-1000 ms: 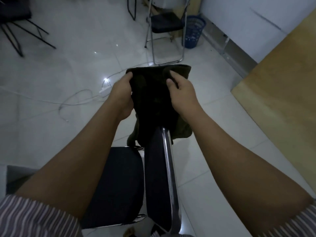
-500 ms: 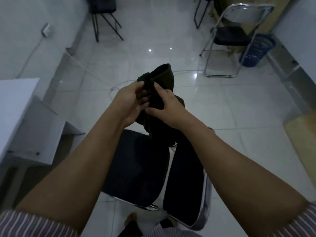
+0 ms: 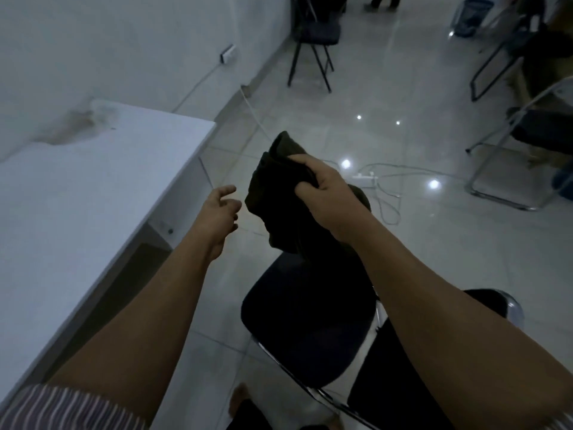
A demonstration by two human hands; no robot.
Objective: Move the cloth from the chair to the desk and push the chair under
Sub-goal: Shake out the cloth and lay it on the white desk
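Cloth (image 3: 280, 197) bunched in right hand (image 3: 325, 193) fist, held above chair (image 3: 307, 321) seat. Left hand (image 3: 218, 212) loose, fingers spread, empty, beside tabletop (image 3: 93, 193) edge.

The desk (image 3: 93, 193) stands at the left against the wall. The chair (image 3: 310, 315) stands to its right on the floor, apart from the desk's right edge. The cloth (image 3: 279, 193) hangs above the chair's seat in the right hand (image 3: 328, 193); the left hand (image 3: 218, 212) is between cloth and desk.
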